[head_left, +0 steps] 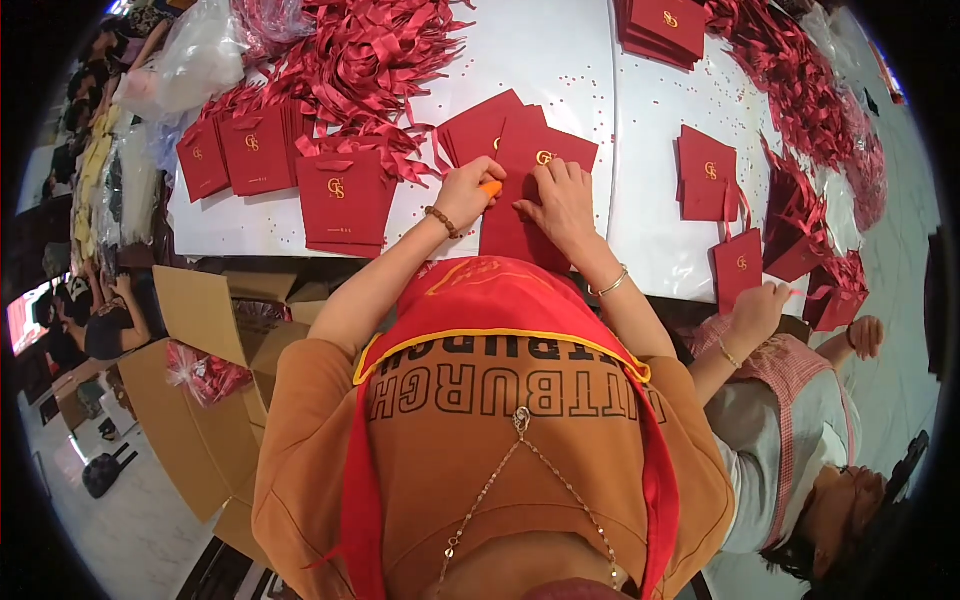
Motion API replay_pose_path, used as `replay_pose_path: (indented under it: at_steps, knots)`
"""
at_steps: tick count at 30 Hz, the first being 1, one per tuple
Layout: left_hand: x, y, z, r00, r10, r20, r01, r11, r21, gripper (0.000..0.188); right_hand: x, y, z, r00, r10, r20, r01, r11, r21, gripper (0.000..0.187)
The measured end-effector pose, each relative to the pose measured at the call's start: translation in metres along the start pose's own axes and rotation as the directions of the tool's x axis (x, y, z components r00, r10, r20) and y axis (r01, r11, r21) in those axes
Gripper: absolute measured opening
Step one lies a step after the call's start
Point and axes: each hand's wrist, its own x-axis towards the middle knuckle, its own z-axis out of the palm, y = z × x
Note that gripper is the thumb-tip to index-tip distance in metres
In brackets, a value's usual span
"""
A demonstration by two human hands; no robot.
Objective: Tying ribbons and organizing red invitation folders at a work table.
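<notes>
As my head view shows, a red paper gift bag (514, 178) lies at the near edge of the white counter (640, 180).
It overlaps more bags (474, 130); the left hand (465, 190) curls its fingers by its left side around an orange piece (490, 189), held or worn I can't tell, while the right hand (567, 205) sits half spread, fingers bent onto the front, gripping nothing I can make out. I'd judge it light, stiffish, easily creased: pinch gently at the side edges.

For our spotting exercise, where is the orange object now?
In the head view's upper middle, the orange object is at the left hand, left of the right hand.
</notes>
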Motion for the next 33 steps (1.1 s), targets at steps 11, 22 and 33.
replay_pose_path:
  at_steps: [11, 22, 33]
  knots:
    - [-0.005, 0.003, 0.005, 0.985, 0.130, -0.112, -0.087, 0.941, 0.326, 0.013, 0.032, 0.018, -0.007, 0.811, 0.104, 0.576, -0.311, 0.911, 0.273, 0.033]
    - [-0.006, 0.002, 0.016, 0.978, 0.149, -0.144, -0.142, 0.988, 0.061, 0.007, 0.029, 0.024, -0.001, 0.789, 0.187, 0.585, -0.458, 0.814, 0.357, 0.035]
    - [-0.007, 0.012, 0.017, 0.898, 0.419, -0.132, -0.313, 0.821, 0.478, 0.010, 0.025, 0.023, -0.002, 0.790, 0.180, 0.586, -0.476, 0.782, 0.403, 0.038]
